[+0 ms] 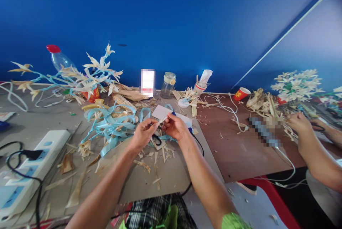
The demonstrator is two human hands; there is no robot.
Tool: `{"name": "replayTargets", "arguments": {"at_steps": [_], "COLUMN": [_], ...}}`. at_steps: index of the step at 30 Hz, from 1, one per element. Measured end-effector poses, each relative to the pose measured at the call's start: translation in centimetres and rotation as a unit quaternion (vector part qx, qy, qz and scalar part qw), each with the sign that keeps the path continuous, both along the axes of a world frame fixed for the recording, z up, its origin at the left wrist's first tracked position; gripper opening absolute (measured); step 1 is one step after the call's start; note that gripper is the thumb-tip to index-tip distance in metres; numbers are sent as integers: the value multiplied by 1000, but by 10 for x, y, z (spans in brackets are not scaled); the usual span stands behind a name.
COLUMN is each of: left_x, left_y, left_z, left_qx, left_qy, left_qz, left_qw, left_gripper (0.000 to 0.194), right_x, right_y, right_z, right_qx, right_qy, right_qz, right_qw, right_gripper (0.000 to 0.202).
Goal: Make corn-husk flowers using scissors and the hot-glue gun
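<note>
My left hand [144,133] and my right hand [175,127] meet over the table, fingertips pinched close together. Between them is a small pale strip [161,120], which looks like corn husk; its far details are too small to make out. Just below my fingers lies a black looped handle [157,140], perhaps of scissors, partly hidden. A white card [159,111] lies behind my hands. To the left is a tangle of light blue ribbon [114,123] with dried husk pieces [84,149] around it.
Husk flowers on blue stems [98,65] stand at the left, near a white power strip [50,150]. At the back are a glass jar [168,85] and a lit screen [148,82]. On the right, a co-worker's hand [299,122] is near a red paper cup [242,93] and cables.
</note>
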State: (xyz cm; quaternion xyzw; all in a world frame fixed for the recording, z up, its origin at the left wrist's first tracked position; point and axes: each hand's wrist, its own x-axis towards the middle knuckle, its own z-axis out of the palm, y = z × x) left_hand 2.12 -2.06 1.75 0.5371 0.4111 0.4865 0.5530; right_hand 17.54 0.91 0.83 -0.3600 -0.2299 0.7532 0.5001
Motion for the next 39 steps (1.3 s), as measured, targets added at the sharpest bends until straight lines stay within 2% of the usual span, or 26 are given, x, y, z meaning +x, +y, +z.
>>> {"name": "replayTargets", "arguments": {"at_steps": [5,10,20,26,29,34,39], "left_x": [0,1,-1,-1,-1,0,0], "left_y": [1,1,2,0,0,2,3], "left_z": [-1,2,-1,0,0,2,0], "left_qx": [-31,-75,-89,-109,-125,-152,-158], "left_qy": [-19,-59,-98,-166,-188,-224,-259], "left_qz": [22,15,10,-9,-4,1,3], "left_qw": [999,995,991,980,974,963,953], "left_gripper": [20,23,22,22,22,26,31], "right_x": [-1,-2,-6,-8,-11,-17,-22], "right_y": [-2,-2,-4,-4,-7,-12,-13], "right_z": [3,2,1,0,2,5,-1], "right_qx": [-55,-57,-66,-66,-50,34,78], "right_qy": [77,78,65,55,47,1,-31], "right_qz": [3,11,24,27,25,36,39], "right_qw": [995,995,995,996,997,999,996], "right_gripper": [22,21,19,17,14,12,15]}}
